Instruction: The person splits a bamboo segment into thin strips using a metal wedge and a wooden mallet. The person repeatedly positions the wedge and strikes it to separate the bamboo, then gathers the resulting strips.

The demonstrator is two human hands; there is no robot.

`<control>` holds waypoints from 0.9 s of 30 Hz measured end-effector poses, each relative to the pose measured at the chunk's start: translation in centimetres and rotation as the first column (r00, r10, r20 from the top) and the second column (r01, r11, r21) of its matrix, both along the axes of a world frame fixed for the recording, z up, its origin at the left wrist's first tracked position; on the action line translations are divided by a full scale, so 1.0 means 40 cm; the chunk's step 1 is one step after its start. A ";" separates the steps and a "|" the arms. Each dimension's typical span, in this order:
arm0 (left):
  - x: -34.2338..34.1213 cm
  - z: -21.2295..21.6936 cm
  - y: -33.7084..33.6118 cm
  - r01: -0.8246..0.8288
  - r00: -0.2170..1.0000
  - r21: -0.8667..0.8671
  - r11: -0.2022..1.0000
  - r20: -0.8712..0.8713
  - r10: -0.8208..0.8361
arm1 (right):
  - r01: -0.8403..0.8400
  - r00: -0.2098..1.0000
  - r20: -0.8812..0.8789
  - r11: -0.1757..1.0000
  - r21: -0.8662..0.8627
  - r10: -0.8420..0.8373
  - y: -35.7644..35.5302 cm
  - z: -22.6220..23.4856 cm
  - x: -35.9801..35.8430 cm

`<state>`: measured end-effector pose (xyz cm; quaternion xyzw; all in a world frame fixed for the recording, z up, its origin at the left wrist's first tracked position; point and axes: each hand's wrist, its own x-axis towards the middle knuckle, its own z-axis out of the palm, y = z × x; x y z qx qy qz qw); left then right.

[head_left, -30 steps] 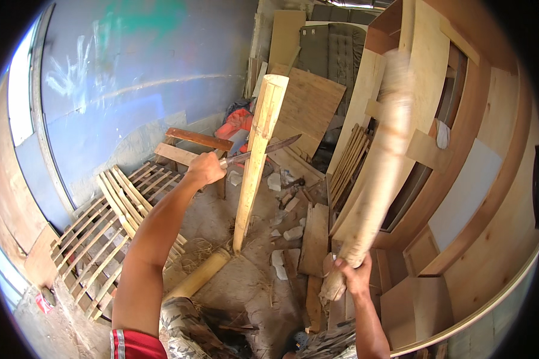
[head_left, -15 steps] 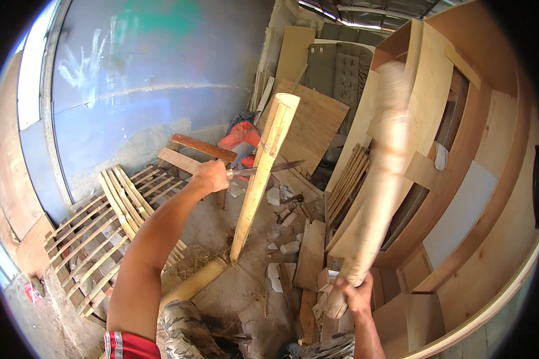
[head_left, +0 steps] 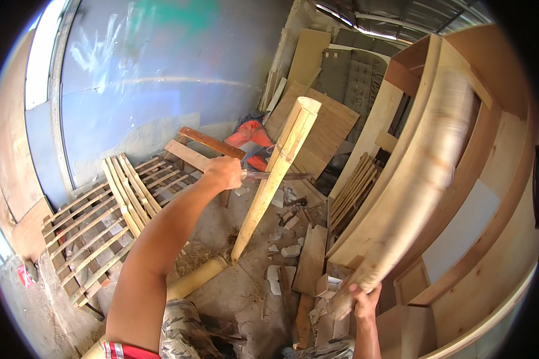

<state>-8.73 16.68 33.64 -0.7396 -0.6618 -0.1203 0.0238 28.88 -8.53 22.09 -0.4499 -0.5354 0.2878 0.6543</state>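
Observation:
My left hand is closed round the handle of a long knife. Its blade crosses a leaning length of split bamboo about halfway up, showing on both sides of it. The bamboo's foot rests on the floor against a bamboo pole lying there. At the lower right, my right hand grips the thin near end of a thick wooden club. The club is raised, slanting up and away to the right, its far end blurred by motion.
A slatted bamboo frame lies at the left with split strips on it. Wooden cabinets stand close on the right, near the club. Planks and rubble cover the floor ahead. A red-brown wood bar sits beyond my left hand.
The club has tilted further to the right in my right hand. My left hand and the knife sit slightly lower along the bamboo. The view has shifted a little.

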 end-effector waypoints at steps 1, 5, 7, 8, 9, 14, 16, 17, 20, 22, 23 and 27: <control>-0.009 -0.001 0.002 0.005 1.000 0.009 1.000 0.000 -0.005 | -0.052 0.998 -0.039 0.993 0.102 0.056 0.014 0.028 -0.023; -0.002 0.022 -0.015 0.018 1.000 0.016 1.000 -0.001 -0.018 | 0.059 0.981 0.195 0.939 -0.340 0.009 -0.001 -0.181 -0.009; 0.009 0.039 -0.004 0.020 0.999 0.001 1.000 -0.033 -0.020 | 0.166 0.923 0.356 0.681 -0.713 0.148 -0.037 -0.296 0.006; -0.002 0.030 -0.006 -0.002 0.998 -0.005 1.000 -0.057 0.002 | 0.041 0.955 0.226 0.674 -0.738 0.190 -0.048 -0.350 0.005; -0.009 0.036 -0.005 -0.030 0.998 0.017 0.999 -0.060 0.031 | 0.075 0.954 0.251 0.679 -0.730 0.164 -0.033 -0.333 -0.011; -0.066 0.032 0.000 -0.092 0.996 0.001 0.996 -0.022 0.092 | 0.100 0.967 0.248 0.824 -0.557 0.050 0.004 -0.300 -0.020; -0.047 0.041 -0.004 -0.082 0.997 -0.002 0.997 -0.006 0.082 | 0.060 0.992 0.130 0.910 -0.409 -0.007 0.030 -0.235 -0.013; -0.047 0.044 -0.005 -0.082 0.997 0.002 0.997 -0.007 0.082 | 0.005 1.000 0.017 0.951 -0.309 0.000 0.045 -0.208 -0.022; -0.056 0.037 0.003 -0.102 0.995 0.002 0.995 -0.009 0.102 | -0.131 0.989 -0.092 0.977 -0.170 0.117 0.087 -0.154 -0.064; -0.050 0.037 0.026 -0.117 0.993 -0.002 0.993 0.001 0.117 | -0.183 0.980 -0.100 0.971 -0.154 0.169 0.111 -0.171 -0.059; -0.044 0.043 0.036 -0.122 0.993 -0.007 0.993 -0.001 0.122 | -0.135 0.987 -0.111 0.978 -0.157 0.118 0.128 -0.211 -0.049; -0.012 0.048 0.091 -0.131 0.991 -0.026 0.991 0.023 0.132 | -0.009 1.000 -0.024 0.941 -0.338 0.001 0.183 -0.409 -0.002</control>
